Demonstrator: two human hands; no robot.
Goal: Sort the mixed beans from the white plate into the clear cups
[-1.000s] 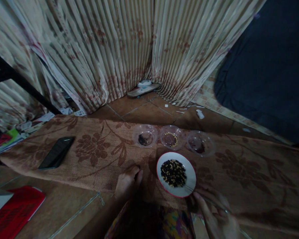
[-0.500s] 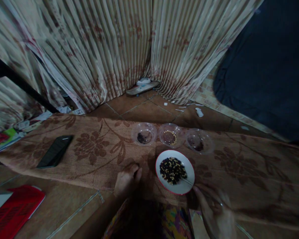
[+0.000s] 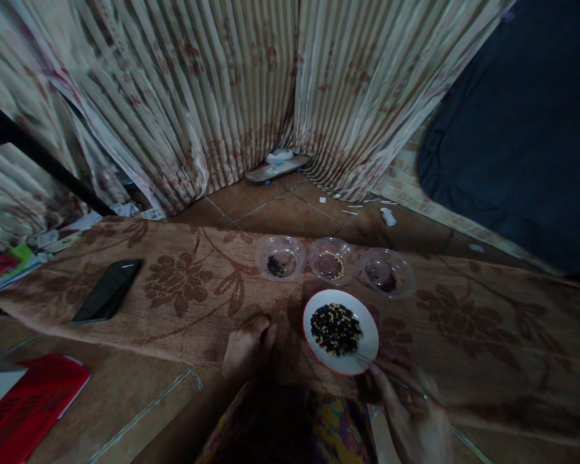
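A white plate with a red rim holds a heap of mixed black and yellow beans. My right hand, partly blurred, grips a thin metal utensil whose tip reaches into the plate at the heap's lower right edge. Its exact kind is hard to make out. My left hand rests on the cloth left of the plate, curled into a fist with nothing visible in it. Behind the plate stand three clear plastic bowls: one with black beans, one with yellow beans, one with dark reddish beans.
A brown flowered cloth covers the long, low table. On its left lies a dark phone. A red bag is on the tiled floor at lower left. Beyond the table are a skateboard, white scraps and striped curtains.
The utensil tip and my right hand have shifted slightly at the plate's lower right edge. My left hand stays in place. The whole view has moved a little.
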